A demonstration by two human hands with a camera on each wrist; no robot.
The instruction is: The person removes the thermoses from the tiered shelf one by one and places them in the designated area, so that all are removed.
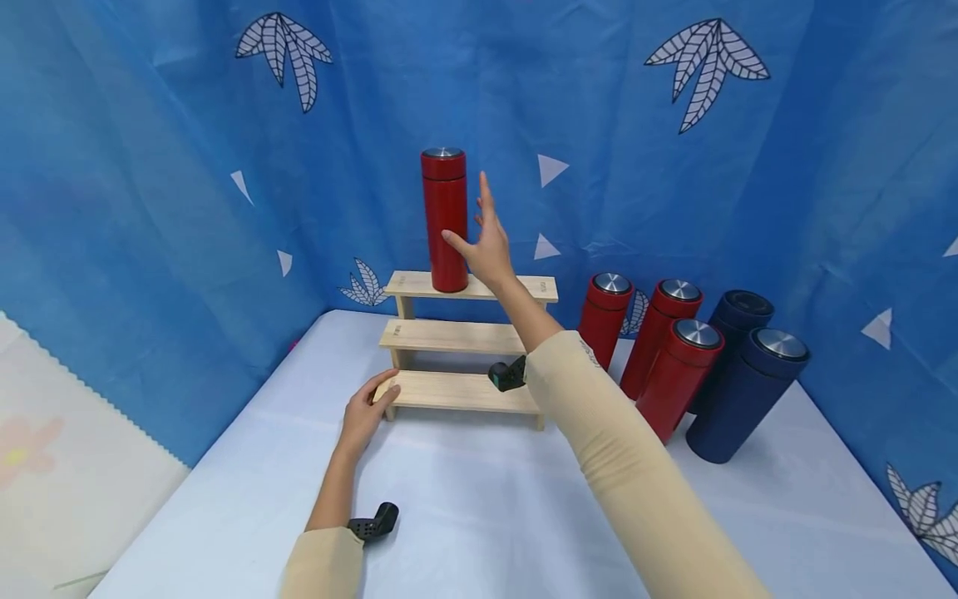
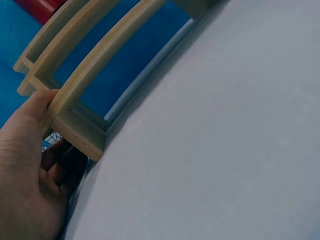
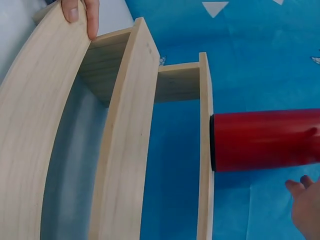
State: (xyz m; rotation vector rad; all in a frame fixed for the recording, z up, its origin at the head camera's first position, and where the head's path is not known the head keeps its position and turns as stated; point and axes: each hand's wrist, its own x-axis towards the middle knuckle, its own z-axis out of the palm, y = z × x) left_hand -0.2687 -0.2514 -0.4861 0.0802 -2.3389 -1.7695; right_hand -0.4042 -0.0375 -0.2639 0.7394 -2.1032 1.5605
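A red thermos flask (image 1: pixel 447 216) with a steel-topped lid stands upright on the top step of a three-step wooden rack (image 1: pixel 452 334). My right hand (image 1: pixel 491 248) is raised at the flask's right side, fingers extended and thumb apart. In the right wrist view a gap shows between this hand (image 3: pixel 306 207) and the flask (image 3: pixel 265 140). My left hand (image 1: pixel 365 409) grips the left end of the lowest step. The left wrist view shows its thumb (image 2: pixel 42 102) over the board and its other fingers beneath, partly in shadow.
To the right of the rack stand three red flasks (image 1: pixel 679 374) and two dark blue flasks (image 1: pixel 741 399), close together. My right forearm crosses in front of the rack's right end. Blue patterned cloth (image 1: pixel 599 108) hangs behind the white table (image 1: pixel 464 516).
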